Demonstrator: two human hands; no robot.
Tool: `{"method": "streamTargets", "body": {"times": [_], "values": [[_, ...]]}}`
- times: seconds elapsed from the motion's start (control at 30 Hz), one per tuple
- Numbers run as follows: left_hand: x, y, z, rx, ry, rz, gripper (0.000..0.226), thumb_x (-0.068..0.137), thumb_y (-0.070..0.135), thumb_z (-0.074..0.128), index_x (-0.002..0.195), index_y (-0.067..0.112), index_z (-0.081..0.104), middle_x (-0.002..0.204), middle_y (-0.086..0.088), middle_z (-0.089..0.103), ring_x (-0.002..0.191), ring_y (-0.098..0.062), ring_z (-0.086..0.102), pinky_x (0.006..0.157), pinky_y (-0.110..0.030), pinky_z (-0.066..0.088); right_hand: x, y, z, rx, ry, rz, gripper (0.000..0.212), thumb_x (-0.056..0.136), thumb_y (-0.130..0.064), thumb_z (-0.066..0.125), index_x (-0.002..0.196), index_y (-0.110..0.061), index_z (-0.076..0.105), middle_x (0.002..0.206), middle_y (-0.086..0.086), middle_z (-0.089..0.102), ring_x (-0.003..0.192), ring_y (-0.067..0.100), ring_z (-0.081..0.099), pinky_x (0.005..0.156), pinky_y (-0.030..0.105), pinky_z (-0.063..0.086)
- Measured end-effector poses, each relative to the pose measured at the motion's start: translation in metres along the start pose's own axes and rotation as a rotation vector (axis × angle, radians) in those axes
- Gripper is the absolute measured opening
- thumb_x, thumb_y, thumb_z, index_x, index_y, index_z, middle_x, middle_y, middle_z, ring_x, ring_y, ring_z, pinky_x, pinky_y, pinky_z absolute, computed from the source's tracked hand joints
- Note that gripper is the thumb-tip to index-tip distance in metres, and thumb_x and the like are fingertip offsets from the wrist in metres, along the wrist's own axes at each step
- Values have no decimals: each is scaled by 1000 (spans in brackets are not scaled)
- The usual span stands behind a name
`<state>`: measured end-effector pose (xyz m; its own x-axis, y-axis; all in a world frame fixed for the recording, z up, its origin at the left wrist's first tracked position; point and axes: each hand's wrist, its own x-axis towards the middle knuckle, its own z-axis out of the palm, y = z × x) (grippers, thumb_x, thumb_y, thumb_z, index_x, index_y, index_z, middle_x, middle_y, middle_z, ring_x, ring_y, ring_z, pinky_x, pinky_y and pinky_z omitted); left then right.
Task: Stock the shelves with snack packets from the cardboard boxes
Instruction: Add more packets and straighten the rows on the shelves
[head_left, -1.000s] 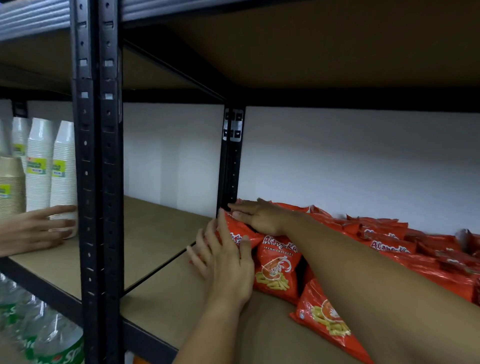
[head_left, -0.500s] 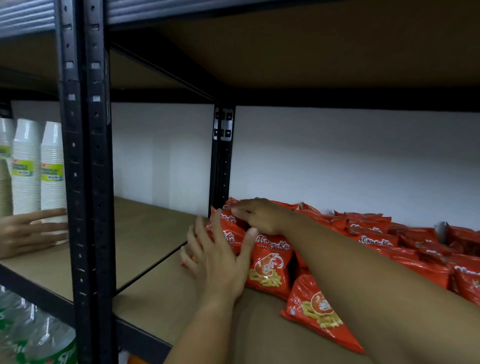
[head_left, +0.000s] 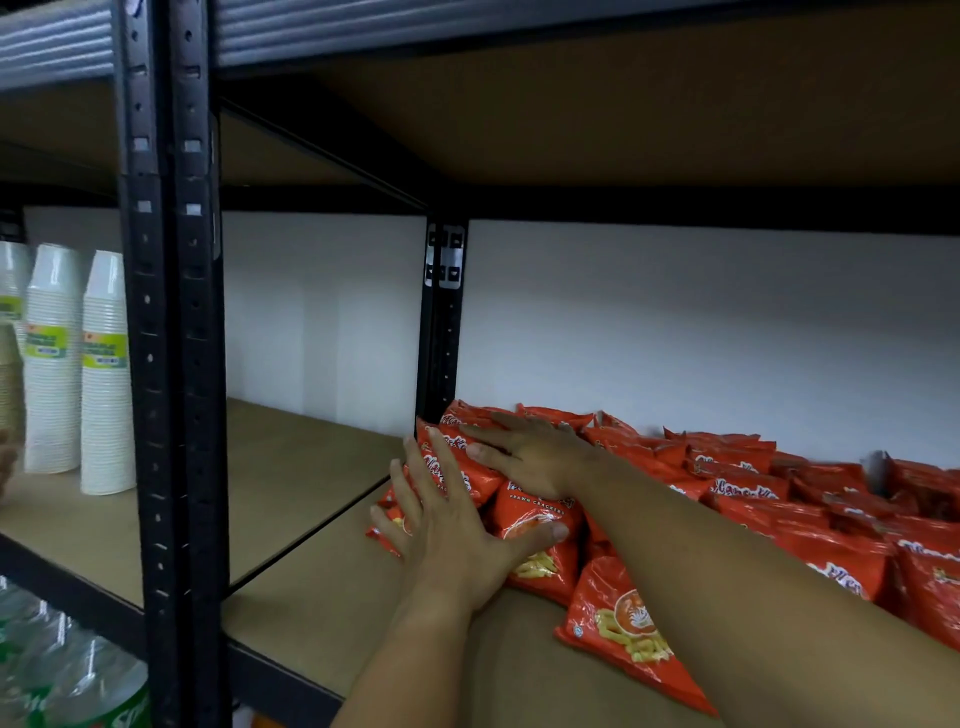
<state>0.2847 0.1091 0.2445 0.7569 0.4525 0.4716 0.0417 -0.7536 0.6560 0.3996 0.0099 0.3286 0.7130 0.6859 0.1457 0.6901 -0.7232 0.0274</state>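
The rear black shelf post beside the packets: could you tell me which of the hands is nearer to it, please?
Right. The right hand lies flat on the red snack packets, fingertips close to the rear black shelf post. The left hand presses the packets' left edge, nearer the shelf front.

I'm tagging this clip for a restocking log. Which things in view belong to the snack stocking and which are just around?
Job:
red snack packets
shelf board
left hand and right hand, flat on the packets

Just around:
stacked white cups
plastic bottles below
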Motion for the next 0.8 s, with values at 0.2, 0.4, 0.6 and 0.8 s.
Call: {"method": "streamTargets", "body": {"times": [0.2,0.4,0.6,0.8], "values": [[-5,6,-12,-104,22,35,153,36,106,47,146,38,-35,159,2,-34,146,-20,-32,114,-63,-15,-52,-16,-26,-28,259,-55,56,99,-65,21,148,-41,37,157,3,35,144,25,32,117,47,26],[-33,20,-25,-156,11,41,146,39,106,40,149,40,-29,162,1,-28,147,-21,-30,116,-59,-17,-162,2,-31,-1,324,-5,64,97,-64,25,146,-28,46,153,7,42,143,25,32,118,37,23],[-106,56,-30,-158,-71,102,132,51,104,34,149,40,-29,163,2,-25,149,-22,-26,119,-54,-13,-280,16,-11,21,275,82,67,95,-67,22,150,-31,39,159,-1,31,150,19,18,123,29,8],[-189,123,-8,-171,-73,238,118,65,98,29,156,34,-11,166,-1,4,152,-24,-2,121,-53,6,-398,40,-19,-7,329,195,55,99,-58,37,148,-34,40,156,-6,34,147,15,23,116,22,12]]}}
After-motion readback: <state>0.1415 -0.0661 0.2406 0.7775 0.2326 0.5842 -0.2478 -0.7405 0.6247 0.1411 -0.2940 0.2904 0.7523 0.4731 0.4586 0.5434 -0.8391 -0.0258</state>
